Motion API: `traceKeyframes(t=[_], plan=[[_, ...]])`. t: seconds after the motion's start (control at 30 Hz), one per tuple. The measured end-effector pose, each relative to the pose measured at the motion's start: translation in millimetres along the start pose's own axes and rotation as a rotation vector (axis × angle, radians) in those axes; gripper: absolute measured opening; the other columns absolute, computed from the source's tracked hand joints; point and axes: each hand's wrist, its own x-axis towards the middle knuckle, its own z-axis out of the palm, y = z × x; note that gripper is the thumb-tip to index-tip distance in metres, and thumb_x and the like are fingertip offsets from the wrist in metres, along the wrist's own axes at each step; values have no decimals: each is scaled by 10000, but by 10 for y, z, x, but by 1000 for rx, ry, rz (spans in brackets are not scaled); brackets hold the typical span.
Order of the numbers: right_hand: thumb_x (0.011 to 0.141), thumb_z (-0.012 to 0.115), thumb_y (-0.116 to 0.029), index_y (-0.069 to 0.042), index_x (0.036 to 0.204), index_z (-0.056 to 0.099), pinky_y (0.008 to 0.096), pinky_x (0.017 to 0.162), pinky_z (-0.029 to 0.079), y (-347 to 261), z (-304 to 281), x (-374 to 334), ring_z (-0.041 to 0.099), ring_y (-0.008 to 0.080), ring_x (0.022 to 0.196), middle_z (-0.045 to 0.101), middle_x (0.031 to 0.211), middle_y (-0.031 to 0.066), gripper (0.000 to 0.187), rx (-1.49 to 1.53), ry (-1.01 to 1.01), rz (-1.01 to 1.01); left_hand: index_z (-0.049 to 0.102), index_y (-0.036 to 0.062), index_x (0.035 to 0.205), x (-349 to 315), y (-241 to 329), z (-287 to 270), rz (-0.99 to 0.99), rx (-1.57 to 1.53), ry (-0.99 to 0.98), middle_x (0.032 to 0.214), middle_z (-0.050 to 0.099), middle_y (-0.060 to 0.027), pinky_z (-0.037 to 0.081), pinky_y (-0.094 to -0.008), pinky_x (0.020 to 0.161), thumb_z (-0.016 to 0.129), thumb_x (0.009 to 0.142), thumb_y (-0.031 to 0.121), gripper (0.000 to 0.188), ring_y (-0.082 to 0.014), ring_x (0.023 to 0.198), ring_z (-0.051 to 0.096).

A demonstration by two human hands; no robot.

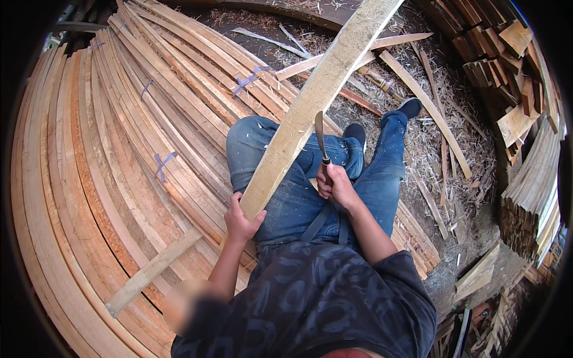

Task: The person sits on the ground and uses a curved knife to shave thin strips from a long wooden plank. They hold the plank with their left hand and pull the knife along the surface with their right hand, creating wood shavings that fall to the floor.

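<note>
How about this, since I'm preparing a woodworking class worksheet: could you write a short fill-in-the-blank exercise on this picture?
1. The left hand holds the nearer ____ of the long plank.
2. The right hand grips the knife by its ____.
3. The person's trousers are ____ in colour.
4. The tied wood strips lie mostly on the picture's ____ side.

Missing words: end; handle; blue; left.

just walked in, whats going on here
A seated person holds the near end of a long wooden plank in the left hand. The right hand grips a knife, its blade pointing away from the body; whether it touches the plank is unclear. Long wooden strips lie to the left.
</note>
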Motion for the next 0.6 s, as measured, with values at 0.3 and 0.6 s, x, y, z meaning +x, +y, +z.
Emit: traceKeyframes(t=[0.3,0.6], plan=[[773,787,-377,-63,790,571,407,500,477,-643,-182,114,625,328,576,610,658,121,381,-1489,542,-581,435,56,1224,-37,3,-3,-19,4,0,941,642,-220,512,-492,723,811,671,435,769,-431,848,645],[756,782,-444,-82,797,569,395,462,465,-655,-354,234,620,304,539,602,631,96,422,-1575,480,-687,436,54,1228,-28,-20,-6,15,13,7,955,645,-223,516,-487,723,806,676,439,768,-429,850,648]])
